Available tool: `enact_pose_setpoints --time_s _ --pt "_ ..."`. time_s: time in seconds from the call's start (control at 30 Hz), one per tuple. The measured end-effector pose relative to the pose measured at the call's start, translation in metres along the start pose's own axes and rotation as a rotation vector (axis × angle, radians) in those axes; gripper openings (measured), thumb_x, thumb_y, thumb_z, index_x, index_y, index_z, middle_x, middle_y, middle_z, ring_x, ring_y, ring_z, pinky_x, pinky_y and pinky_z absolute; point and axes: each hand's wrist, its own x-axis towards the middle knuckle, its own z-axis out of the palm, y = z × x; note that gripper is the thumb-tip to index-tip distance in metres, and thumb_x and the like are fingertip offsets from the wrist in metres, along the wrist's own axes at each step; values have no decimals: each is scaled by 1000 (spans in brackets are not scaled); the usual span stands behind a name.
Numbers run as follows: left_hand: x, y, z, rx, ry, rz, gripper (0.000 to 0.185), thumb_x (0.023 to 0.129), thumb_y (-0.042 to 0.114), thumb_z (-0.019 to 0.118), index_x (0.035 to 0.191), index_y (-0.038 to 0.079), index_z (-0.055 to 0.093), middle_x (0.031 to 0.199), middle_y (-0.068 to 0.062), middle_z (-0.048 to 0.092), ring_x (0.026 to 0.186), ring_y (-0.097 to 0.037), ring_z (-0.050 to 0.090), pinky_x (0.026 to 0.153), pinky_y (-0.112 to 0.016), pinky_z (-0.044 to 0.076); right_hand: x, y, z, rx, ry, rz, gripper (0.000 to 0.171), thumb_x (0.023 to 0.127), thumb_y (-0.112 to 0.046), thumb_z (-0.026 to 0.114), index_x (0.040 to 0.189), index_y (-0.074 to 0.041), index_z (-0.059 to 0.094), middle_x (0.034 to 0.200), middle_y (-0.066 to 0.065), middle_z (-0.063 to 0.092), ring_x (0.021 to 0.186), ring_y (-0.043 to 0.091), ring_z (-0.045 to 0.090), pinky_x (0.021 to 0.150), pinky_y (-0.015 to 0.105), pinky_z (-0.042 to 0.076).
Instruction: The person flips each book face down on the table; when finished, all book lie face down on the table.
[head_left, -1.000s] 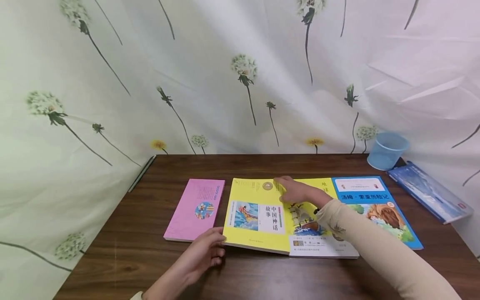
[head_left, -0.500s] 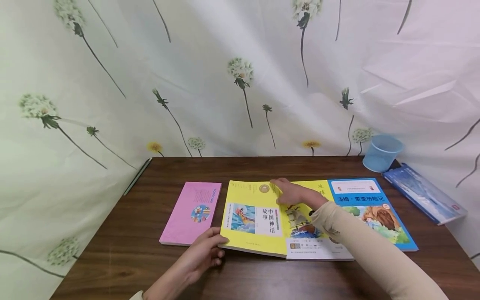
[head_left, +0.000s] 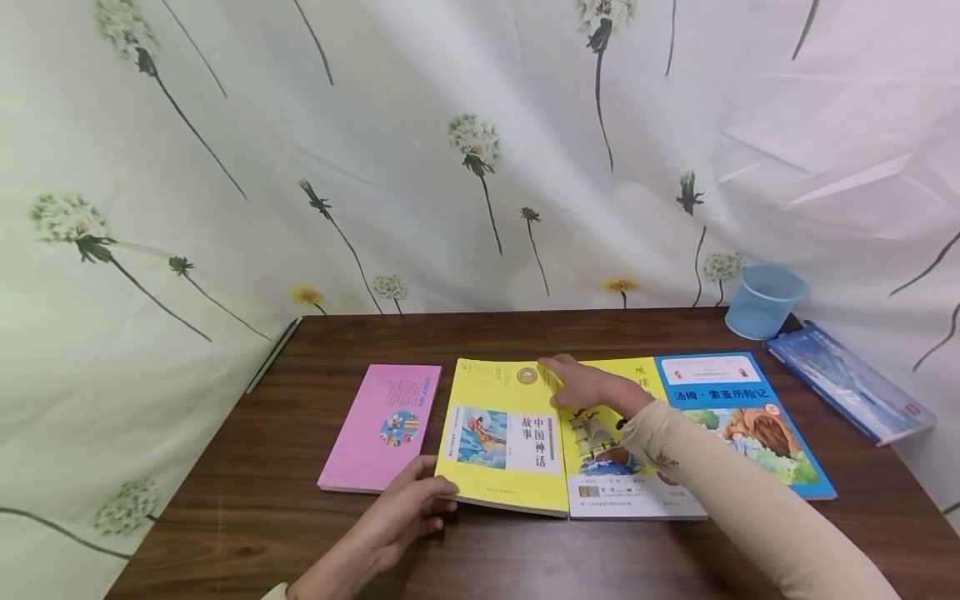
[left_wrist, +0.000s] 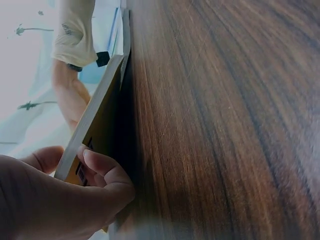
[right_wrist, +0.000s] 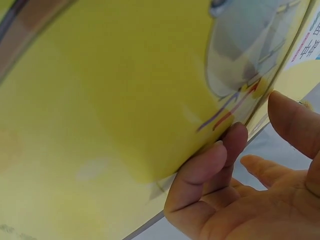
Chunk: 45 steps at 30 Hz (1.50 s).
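Head view: left hand (head_left: 405,510) gripping yellow book (head_left: 504,433) at near corner, fingers (left_wrist: 102,165) curled under. Right hand (head_left: 588,385) at far edge, fingers (right_wrist: 200,172) relaxed against cover.

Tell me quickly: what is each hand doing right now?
Left hand: grips the yellow storybook's near corner.
Right hand: open, fingers touching that book's far edge.

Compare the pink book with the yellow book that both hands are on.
The pink book is narrower; the yellow book is wider. The pink book lies untouched at the row's left end, while the left hand grips the yellow book's near-left corner and the right hand touches its far-right edge. Both lie cover up on the table.
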Motion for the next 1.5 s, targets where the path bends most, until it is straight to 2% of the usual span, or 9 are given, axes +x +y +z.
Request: enact_pose_setpoints --time_s 0.23,0.53,0.83,1.13,1.37,1.5 --pt "0 2 1 0 -11 8 56 90 13 61 137 3 34 99 -6 66 87 -19 62 70 -28 47 -1 -2 -3 12 7 -8 76 96 -13 62 160 -14 22 164 20 18 130 37 48 102 48 49" --pt "2 3 3 -24 -37 30 55 90 12 61 137 3 33 101 -5 66 88 -19 61 71 -28 47 -1 -2 -6 -12 7 16 78 95 -14 64 160 -14 22 163 21 20 126 37 50 99 46 50" --pt "0 -3 -1 -37 5 14 56 90 11 61 136 3 32 97 -5 64 85 -18 60 70 -28 45 2 1 3 -1 -1 13 80 95 -17 66 160 -14 22 162 21 21 125 35 51 96 44 51" --pt "-3 9 1 -6 28 34 54 89 12 61 136 5 34 100 -7 65 88 -21 60 70 -29 45 1 -4 -7 -13 16 -9 79 96 -17 64 161 -15 19 163 21 18 126 36 52 96 42 52" --pt "-2 8 2 22 16 66 55 90 13 59 137 2 31 103 -8 66 88 -21 60 71 -29 46 1 -3 -3 17 -2 30 80 96 -17 65 161 -17 20 163 19 20 118 33 55 85 36 54" --pt "0 6 3 31 22 96 56 90 12 58 138 2 30 105 -9 66 88 -21 60 71 -29 45 3 -2 -2 5 3 26 79 96 -16 65 161 -16 20 162 20 21 121 34 53 89 38 53"
